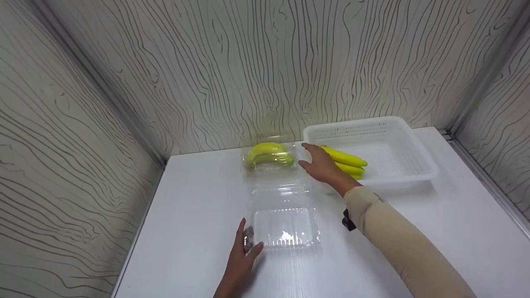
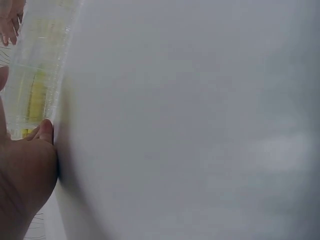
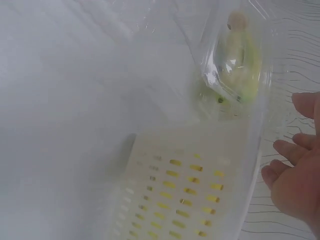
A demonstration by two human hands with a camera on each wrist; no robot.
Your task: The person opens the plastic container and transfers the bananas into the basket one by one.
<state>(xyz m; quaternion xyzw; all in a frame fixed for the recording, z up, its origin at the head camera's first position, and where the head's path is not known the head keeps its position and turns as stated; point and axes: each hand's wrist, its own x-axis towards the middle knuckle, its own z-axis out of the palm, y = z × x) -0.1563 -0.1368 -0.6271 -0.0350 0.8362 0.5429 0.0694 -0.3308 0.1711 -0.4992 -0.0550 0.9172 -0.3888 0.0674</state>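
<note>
At the front of the white table, a clear plastic container (image 1: 285, 225) lies open. My left hand (image 1: 242, 254) is at its near left corner, fingers and thumb extended and apart. Behind it, yellow bananas (image 1: 267, 153) sit inside another clear plastic box (image 1: 248, 159); whether the two containers touch is hard to tell. My right hand (image 1: 323, 164) is over the left side of the white basket (image 1: 428, 165), beside more bananas (image 1: 348, 159), with its fingers spread toward the boxed ones. In the right wrist view, the right hand (image 3: 297, 170) holds nothing.
The basket, with slotted sides, stands at the back right of the white table (image 1: 190, 223). Wood-patterned panels (image 1: 265, 70) rise behind the table and on both sides.
</note>
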